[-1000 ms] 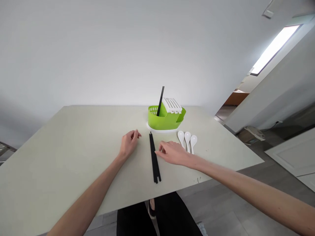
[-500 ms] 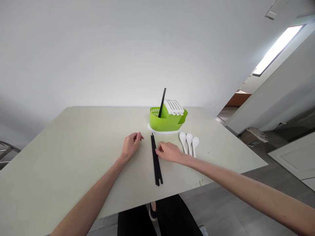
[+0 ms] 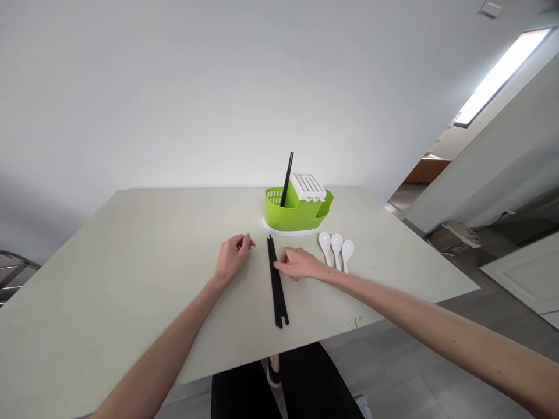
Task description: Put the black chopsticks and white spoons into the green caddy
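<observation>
Shifted slightly leftward since the earlier frame, the right hand [image 3: 297, 263] now has its fingertips at the black chopsticks [image 3: 277, 297], a bundle lying lengthwise on the surface [image 3: 166, 233], just below the frame's center. Its fingers are curled; whether its grip pinches a chopstick cannot be told. Left of the bundle, the left hand [image 3: 233, 256] rests loosely curled; contact between its thumb and fingertips cannot be told. Above center stands the green basket [image 3: 288, 220], with 2 black chopsticks [image 3: 287, 177] leaning inside. Right of center lie 3 white spoons [image 3: 336, 247].
</observation>
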The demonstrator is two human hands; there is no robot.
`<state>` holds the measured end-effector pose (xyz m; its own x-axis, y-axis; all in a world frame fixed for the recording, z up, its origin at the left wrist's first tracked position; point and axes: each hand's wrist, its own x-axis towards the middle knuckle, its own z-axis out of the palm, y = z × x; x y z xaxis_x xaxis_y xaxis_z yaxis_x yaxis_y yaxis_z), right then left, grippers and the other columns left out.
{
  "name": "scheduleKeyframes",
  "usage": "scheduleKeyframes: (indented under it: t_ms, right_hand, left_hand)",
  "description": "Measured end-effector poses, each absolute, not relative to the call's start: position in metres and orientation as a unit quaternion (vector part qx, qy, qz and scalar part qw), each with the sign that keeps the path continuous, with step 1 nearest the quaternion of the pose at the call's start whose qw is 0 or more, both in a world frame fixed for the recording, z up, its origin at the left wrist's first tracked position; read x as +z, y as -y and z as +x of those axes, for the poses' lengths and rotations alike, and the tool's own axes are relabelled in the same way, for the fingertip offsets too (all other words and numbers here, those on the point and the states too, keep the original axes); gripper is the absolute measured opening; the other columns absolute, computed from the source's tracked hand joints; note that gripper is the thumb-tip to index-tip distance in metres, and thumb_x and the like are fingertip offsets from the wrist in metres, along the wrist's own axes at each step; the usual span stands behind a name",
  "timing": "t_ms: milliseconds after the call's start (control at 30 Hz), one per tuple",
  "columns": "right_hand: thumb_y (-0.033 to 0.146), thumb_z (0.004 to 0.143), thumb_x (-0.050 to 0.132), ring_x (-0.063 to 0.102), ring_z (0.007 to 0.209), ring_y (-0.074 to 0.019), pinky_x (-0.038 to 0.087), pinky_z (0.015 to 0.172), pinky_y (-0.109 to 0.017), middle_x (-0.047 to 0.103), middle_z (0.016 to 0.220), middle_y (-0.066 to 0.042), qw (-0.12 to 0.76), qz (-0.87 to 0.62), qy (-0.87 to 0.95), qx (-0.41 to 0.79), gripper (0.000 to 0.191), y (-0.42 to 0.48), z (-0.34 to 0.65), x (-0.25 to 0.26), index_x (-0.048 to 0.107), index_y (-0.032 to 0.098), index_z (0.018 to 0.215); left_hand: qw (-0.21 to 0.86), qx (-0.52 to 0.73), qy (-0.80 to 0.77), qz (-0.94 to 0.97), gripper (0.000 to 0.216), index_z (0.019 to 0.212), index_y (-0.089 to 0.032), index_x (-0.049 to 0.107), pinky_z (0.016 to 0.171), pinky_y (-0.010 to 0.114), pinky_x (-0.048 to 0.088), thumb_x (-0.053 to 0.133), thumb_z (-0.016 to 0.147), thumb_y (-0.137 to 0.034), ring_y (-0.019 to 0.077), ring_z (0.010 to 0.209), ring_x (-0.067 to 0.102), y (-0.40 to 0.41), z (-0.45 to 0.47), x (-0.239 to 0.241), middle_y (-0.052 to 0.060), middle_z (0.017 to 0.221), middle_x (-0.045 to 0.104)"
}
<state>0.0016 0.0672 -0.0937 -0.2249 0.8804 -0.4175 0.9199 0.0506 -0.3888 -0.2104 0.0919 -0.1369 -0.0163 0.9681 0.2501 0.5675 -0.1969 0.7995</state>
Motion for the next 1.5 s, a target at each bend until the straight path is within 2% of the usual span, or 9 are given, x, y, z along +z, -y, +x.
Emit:
scheduleKeyframes:
  t_ms: [167,400,667,767,900,1000,1100,1200,1500]
  right_hand:
    - [0.037,0.096,0.053,0.073,0.066,-0.0207,0.047,0.062,-0.028,0.072,0.065,0.000,0.059,0.622,-0.734,-0.266,0.017,-0.067,0.000,-0.092,0.063,0.023,0.096]
    - [0.029,0.097,0.055,0.073,0.105,-0.0383,0.050,0.080,-0.040,0.075,0.111,-0.022,0.081,0.603,-0.781,-0.141,0.025,-0.060,-0.005,-0.093,0.062,0.013,0.114]
    - [0.018,0.099,0.050,0.073,0.092,-0.0353,0.043,0.072,-0.037,0.074,0.097,-0.019,0.101,0.581,-0.802,-0.097,0.012,-0.056,0.006,-0.092,0.060,0.015,0.106]
    - [0.026,0.103,0.043,0.069,0.080,-0.0269,0.039,0.064,-0.032,0.070,0.088,-0.008,0.026,0.573,-0.807,-0.138,0.013,-0.064,0.010,-0.078,0.053,0.023,0.095]
    - [0.040,0.106,0.039,0.055,0.059,-0.0161,0.036,0.057,-0.028,0.054,0.069,0.005,-0.168,0.496,-0.789,-0.319,0.027,-0.074,0.006,-0.060,0.036,0.027,0.083]
    - [0.050,0.106,0.041,0.052,0.055,-0.0138,0.041,0.058,-0.027,0.050,0.064,0.008,-0.285,0.436,-0.756,-0.397,0.031,-0.083,-0.002,-0.059,0.036,0.027,0.085]
    - [0.060,0.103,0.046,0.052,0.054,-0.0132,0.043,0.056,-0.027,0.048,0.066,0.008,-0.369,0.418,-0.712,-0.427,0.036,-0.095,-0.007,-0.061,0.040,0.028,0.088]
    - [0.064,0.100,0.051,0.051,0.054,-0.0115,0.042,0.053,-0.026,0.047,0.069,0.008,-0.404,0.402,-0.689,-0.447,0.040,-0.103,-0.009,-0.061,0.041,0.027,0.088]
    - [0.069,0.095,0.057,0.053,0.052,-0.0108,0.047,0.052,-0.025,0.052,0.065,0.009,-0.394,0.401,-0.649,-0.513,0.045,-0.106,-0.013,-0.077,0.046,0.026,0.090]
  left_hand:
    - [0.248,0.406,-0.585,0.657,0.049,0.074,-0.020,0.071,0.065,0.030,0.042,0.044,0.099,-0.053,0.0166,0.061,0.054,-0.090,-0.210,-0.135,0.002,0.071,0.069]
    - [0.242,0.400,-0.587,0.661,0.049,0.074,-0.020,0.072,0.065,0.029,0.042,0.044,0.099,-0.052,0.0163,0.060,0.054,-0.091,-0.209,-0.136,0.001,0.069,0.067]
    - [0.266,0.402,-0.584,0.653,0.050,0.073,-0.020,0.071,0.066,0.029,0.043,0.045,0.100,-0.052,0.0161,0.062,0.054,-0.089,-0.209,-0.135,0.002,0.073,0.069]
    - [0.312,0.419,-0.561,0.642,0.052,0.079,-0.019,0.072,0.066,0.029,0.042,0.046,0.101,-0.059,0.0161,0.066,0.054,-0.086,-0.207,-0.132,0.002,0.074,0.067]
    - [0.490,0.406,-0.441,0.633,0.057,0.088,-0.018,0.070,0.071,0.029,0.047,0.048,0.099,-0.069,0.0167,0.072,0.057,-0.080,-0.201,-0.128,0.003,0.076,0.065]
    - [0.626,0.339,-0.336,0.617,0.065,0.090,-0.016,0.072,0.076,0.033,0.052,0.045,0.099,-0.074,0.0193,0.077,0.064,-0.074,-0.197,-0.125,0.009,0.084,0.071]
    - [0.676,0.295,-0.277,0.615,0.061,0.096,-0.015,0.076,0.092,0.038,0.053,0.047,0.101,-0.069,0.0240,0.092,0.072,-0.068,-0.196,-0.122,0.014,0.099,0.077]
    - [0.692,0.308,-0.261,0.599,0.053,0.101,-0.016,0.076,0.099,0.041,0.051,0.050,0.103,-0.062,0.0253,0.096,0.075,-0.065,-0.197,-0.121,0.014,0.096,0.080]
    - [0.775,0.283,-0.238,0.512,0.055,0.116,-0.014,0.073,0.069,0.033,0.055,0.052,0.102,-0.063,0.0215,0.062,0.076,-0.064,-0.198,-0.128,0.010,0.088,0.079]
